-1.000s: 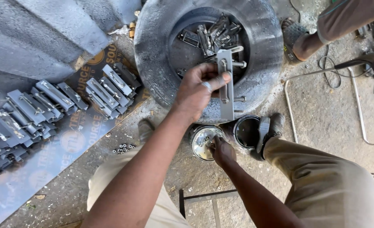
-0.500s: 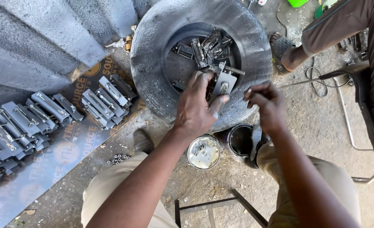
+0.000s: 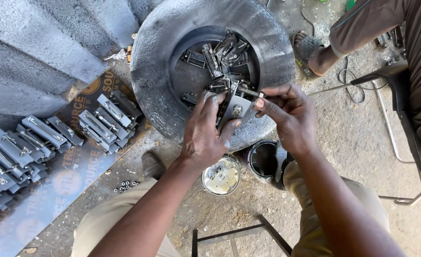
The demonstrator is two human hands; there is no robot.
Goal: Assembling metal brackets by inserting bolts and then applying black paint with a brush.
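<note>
Right now your left hand (image 3: 205,138) is wrapped around a flat grey metal latch plate (image 3: 235,110), thumb and fingers closed on its lower end so the plate stands tilted over the near rim of the old tyre (image 3: 153,62), at about 6 o'clock on that tyre. Your right hand (image 3: 291,116) comes in from 3 o'clock with thumb and forefinger pinched together at the plate's upper right edge; something small and pale sits at that pinch, but it is too small to say what it is, or whether it is already seated in the plate. Judging by how things lie, this one piece is mid-assembly, neither loose in the pile nor laid with the others. Inside the tyre, toward 12 o'clock from your hands, a heap of loose latch parts (image 3: 220,52) waits, so a fair share of the work looks undone. Out at 9 o'clock, rows of similar grey latches (image 3: 44,138) lie side by side on a printed board (image 3: 68,183) on the ground, which reads as the done share, and it is already the bigger lot as far as this view shows. Just below your left wrist, at 6 o'clock, a small round tin (image 3: 221,176) holds little fasteners, and a dark empty-looking tin (image 3: 264,158) sits just beside it. A few small nuts (image 3: 125,185) lie scattered on the ground near the board. At 2 o'clock another person's sandalled foot (image 3: 310,50) rests well apart from your work.
</note>
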